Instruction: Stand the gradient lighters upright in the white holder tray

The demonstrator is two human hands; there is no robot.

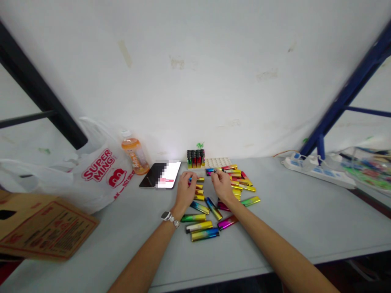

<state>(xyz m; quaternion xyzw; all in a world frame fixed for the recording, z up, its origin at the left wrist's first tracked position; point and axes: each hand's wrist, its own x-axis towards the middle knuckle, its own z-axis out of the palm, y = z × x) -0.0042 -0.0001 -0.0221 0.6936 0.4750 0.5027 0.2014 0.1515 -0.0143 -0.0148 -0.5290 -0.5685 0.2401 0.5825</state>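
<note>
While the bare left hand [187, 186] and bare right hand [222, 183] curl nearly closed (hold unclear), shiny multicoloured lighters [205, 234] around them, in front of a white dimpled tray [224, 163].

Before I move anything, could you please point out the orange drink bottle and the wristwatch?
Orange drink bottle [136, 157]: head view, on the middle of its body.
Wristwatch [165, 216]: head view, on its face.

Looks like a workshop or packing bench: plain grey desk [293, 215] against scuffed white wall [214, 81], dark blue metal frame [345, 89], white multi-socket power strip [319, 171], brown printed cardboard box [45, 228].
</note>
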